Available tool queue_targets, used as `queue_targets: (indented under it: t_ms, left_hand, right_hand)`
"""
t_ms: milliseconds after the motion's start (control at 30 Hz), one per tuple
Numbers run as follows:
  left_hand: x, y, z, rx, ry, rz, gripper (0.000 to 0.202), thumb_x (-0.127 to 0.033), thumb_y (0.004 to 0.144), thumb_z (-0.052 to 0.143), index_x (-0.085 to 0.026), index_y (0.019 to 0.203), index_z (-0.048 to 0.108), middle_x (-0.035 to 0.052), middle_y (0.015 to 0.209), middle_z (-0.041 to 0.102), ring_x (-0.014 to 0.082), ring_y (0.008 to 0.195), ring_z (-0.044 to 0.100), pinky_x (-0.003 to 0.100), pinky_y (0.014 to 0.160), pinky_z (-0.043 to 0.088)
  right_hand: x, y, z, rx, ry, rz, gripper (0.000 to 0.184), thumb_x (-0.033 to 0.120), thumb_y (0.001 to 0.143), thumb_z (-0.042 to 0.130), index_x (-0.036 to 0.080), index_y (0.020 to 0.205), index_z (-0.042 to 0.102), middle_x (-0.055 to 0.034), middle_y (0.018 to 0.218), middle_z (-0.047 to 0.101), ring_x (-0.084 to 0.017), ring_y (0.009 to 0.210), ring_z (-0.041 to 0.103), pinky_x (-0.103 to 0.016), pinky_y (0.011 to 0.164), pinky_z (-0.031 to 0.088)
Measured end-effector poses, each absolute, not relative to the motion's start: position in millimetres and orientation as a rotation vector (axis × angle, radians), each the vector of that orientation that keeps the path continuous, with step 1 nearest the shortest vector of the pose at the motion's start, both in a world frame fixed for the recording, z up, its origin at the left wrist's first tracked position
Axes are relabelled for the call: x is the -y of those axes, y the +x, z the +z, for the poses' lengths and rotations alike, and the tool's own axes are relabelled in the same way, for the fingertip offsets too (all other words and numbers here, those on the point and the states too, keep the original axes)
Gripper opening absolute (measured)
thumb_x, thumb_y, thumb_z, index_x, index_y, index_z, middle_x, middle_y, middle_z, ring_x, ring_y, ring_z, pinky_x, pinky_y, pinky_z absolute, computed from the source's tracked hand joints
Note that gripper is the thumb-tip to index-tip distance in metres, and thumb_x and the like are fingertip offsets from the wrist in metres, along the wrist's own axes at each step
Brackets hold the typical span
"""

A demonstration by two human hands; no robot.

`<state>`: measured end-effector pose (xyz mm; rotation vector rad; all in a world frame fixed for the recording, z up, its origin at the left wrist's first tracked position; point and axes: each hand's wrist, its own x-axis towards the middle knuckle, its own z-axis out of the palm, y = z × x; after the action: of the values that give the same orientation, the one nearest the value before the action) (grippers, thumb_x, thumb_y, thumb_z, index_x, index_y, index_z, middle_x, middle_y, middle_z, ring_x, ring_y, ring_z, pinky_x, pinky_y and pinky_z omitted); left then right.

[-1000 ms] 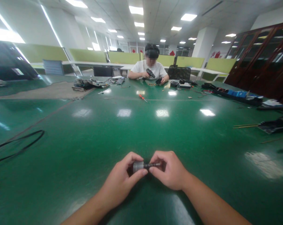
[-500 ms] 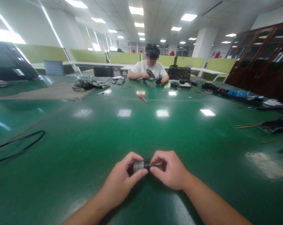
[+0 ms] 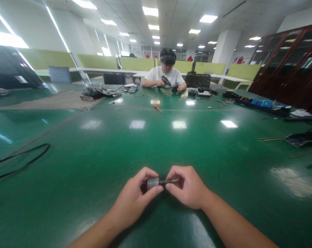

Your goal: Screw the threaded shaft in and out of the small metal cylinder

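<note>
A short grey metal cylinder (image 3: pixel 153 183), like a small motor or gearbox body, sits between the thumb and fingers of my left hand (image 3: pixel 135 193). Out of its right side runs a thin, dark stepped shaft (image 3: pixel 168 181). My right hand (image 3: pixel 188 187) pinches this shaft close to its outer end, with thumb and forefinger closed. The two hands are near each other, low over the green tabletop (image 3: pixel 156 148). Fingers partly cover the cylinder's left end and the shaft's tip, so the exact kind of part cannot be made out.
Across the table a person (image 3: pixel 168 75) holds a power drill (image 3: pixel 166 81). A red screwdriver (image 3: pixel 157 107) lies mid-table. A black cable (image 3: pixel 29 156) loops at left. Dismantled electronics (image 3: pixel 96 92) lie at far left, a black pouch (image 3: pixel 302 137) with thin brass-coloured rods at right.
</note>
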<state>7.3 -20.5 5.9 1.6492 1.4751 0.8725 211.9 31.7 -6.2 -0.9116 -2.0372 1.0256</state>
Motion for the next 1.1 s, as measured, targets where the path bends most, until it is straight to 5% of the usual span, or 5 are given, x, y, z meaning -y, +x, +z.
queue_targets:
  t_ms: [1100]
  left_hand:
    - [18.4,4.9,3.5,-1.492,1.673,0.893,0.018,-0.034,0.086,0.065,-0.023,0.098,0.057,-0.0031,0.084,0.062,0.0183,0.078,0.058,0.027,0.072,0.043]
  right_hand:
    - [-32.6,212.0,-4.2,2.019,-0.89,1.006,0.003,0.018,0.074,0.066,0.017,0.074,0.063,0.0027,0.06,0.057,-0.011,0.052,0.048,-0.022,0.052,0.035]
